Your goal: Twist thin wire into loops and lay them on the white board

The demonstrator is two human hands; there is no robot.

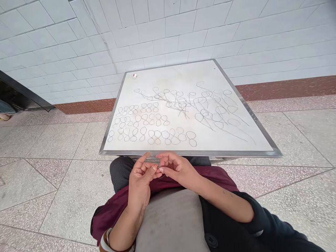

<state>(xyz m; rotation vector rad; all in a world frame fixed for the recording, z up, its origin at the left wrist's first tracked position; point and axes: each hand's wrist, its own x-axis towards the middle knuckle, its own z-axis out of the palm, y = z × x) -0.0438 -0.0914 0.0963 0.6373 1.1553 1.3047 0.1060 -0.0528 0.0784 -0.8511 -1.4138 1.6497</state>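
My left hand (141,180) and my right hand (181,170) meet in front of the table's near edge, above my lap. Both pinch a thin wire (163,176) between thumb and fingers; most of it is hidden by the fingers, and a small curved part shows below them. Beyond the hands, several figure-eight wire pieces (154,137) lie in rough rows on the left and near part of the table. Farther back and to the right, several long wires, each with a loop at one end (233,122), lie spread and partly crossing.
The white table (168,73) has a metal rim and stands near a tiled wall (178,28). A small red and white object (134,76) sits at its far left corner. Speckled tile floor (65,182) surrounds it. At the far left edge, part of a foot (4,117) shows.
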